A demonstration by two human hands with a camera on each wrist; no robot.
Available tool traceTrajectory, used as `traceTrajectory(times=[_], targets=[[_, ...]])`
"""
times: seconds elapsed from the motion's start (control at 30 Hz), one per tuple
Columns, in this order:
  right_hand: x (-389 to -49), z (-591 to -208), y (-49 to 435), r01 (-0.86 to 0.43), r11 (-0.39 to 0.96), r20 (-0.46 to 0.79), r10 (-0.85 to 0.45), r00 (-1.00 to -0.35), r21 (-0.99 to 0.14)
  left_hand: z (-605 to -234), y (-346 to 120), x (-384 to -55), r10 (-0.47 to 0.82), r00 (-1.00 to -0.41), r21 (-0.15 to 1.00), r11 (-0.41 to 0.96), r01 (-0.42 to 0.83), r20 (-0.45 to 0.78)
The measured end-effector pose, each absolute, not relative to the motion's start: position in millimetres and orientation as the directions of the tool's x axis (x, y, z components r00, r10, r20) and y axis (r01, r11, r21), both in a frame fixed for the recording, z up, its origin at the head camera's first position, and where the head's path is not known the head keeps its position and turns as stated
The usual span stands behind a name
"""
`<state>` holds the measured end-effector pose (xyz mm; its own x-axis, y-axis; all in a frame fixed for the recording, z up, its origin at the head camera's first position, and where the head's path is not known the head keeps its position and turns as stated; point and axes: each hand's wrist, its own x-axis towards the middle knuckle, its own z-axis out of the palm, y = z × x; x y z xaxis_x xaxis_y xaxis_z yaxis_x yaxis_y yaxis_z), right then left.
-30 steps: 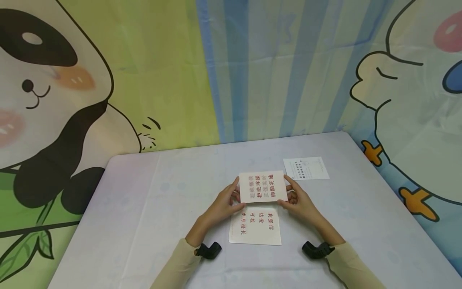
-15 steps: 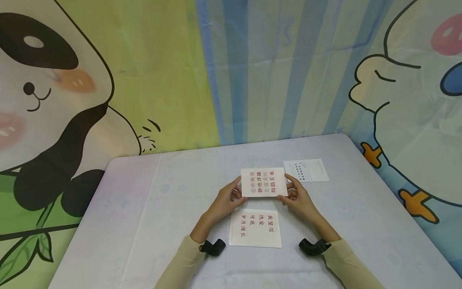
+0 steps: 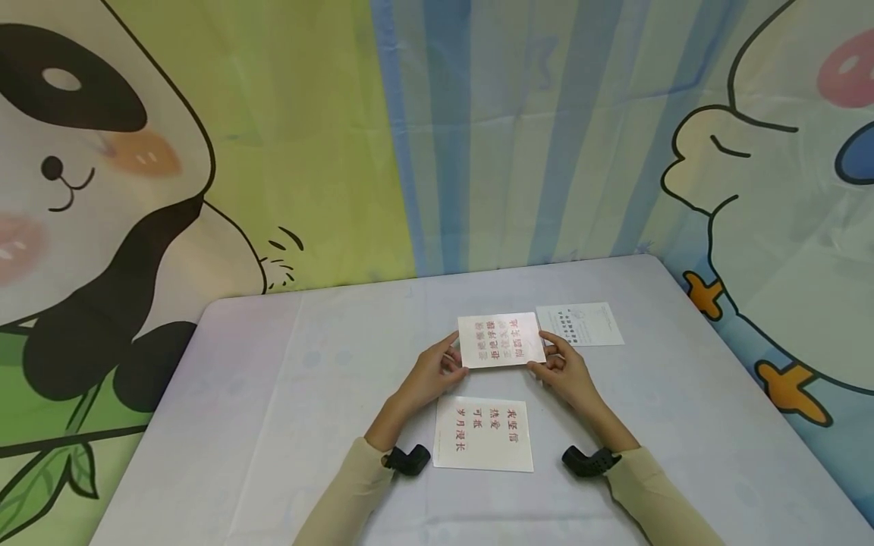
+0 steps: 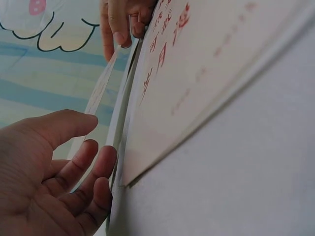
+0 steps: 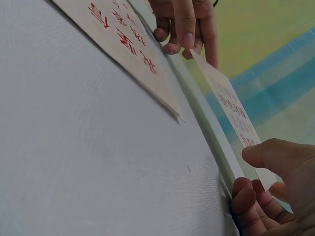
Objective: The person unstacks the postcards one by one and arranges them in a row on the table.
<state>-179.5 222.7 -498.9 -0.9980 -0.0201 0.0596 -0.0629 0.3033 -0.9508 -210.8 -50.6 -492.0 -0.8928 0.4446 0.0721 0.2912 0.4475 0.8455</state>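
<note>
Showing red and greyish characters, pale card pinched at edges by left grip and right grip.

I seem to be looking into a small, staged tabletop corner, though what building it sits in I can't tell. Printed curtains back it, showing a big cartoon panda and a pale cartoon animal, close behind a table under a whitish cover.
</note>
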Motion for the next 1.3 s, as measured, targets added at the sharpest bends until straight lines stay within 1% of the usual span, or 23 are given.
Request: traceTrajectory(times=[0.13, 0.3, 0.4, 0.8, 1.03, 1.3], targets=[[-180.5, -499.7, 221.8, -0.04, 0.301, 0.044, 0.005, -0.999, -0.953, -493.4, -49.0, -214.5, 0.439, -0.896, 0.85, 0.448, 0.278, 0.062], [-182.2, -500.1, 220.5, 0.011, 0.328, 0.005, 0.047, -0.999, -0.944, -497.5, -46.5, -219.4, 0.429, -0.902, 0.854, 0.45, 0.262, 0.051], [-184.1, -501.2, 220.7, 0.019, 0.347, 0.004, 0.064, -0.998, -0.938, -500.0, -45.6, -222.5, 0.428, -0.902, 0.851, 0.45, 0.271, 0.06], [-192.2, -506.6, 221.1, -0.004, 0.385, 0.033, 0.068, -0.997, -0.923, -501.6, -43.7, -231.9, 0.418, -0.907, 0.805, 0.523, 0.281, 0.045], [-197.4, -509.9, 221.5, 0.016, 0.4, 0.022, 0.088, -0.996, -0.916, -502.7, -42.4, -234.0, 0.398, -0.916, 0.772, 0.563, 0.294, 0.059], [-197.8, -508.8, 220.6, 0.012, 0.413, 0.03, 0.096, -0.995, -0.911, -503.6, -41.8, -235.2, 0.375, -0.924, 0.772, 0.563, 0.293, 0.077]])
